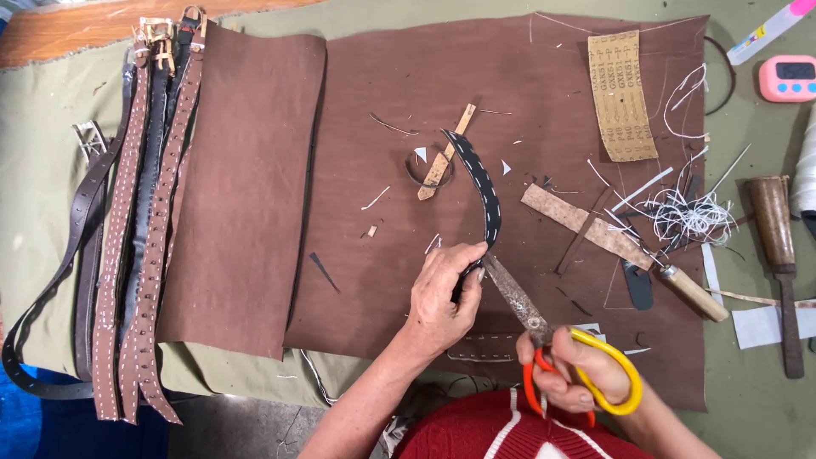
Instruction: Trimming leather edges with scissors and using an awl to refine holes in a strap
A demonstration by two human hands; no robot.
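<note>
nearest me, my right hand [582,374] has its fingers closed through the orange and yellow loops of the scissors [544,327], wrist low, the rusty blades angled up and left. just beyond, my left hand [442,293] pinches the lower end of the dark stitched strap [484,191], fingers curled shut around it right where the blade tips meet it. the strap arcs away over the brown leather sheet [255,187] on the desk; it looks light, limp and bendy, best gripped close to the cut. farther off lie a wooden-handled awl [684,285] and tangled white thread [688,217].
</note>
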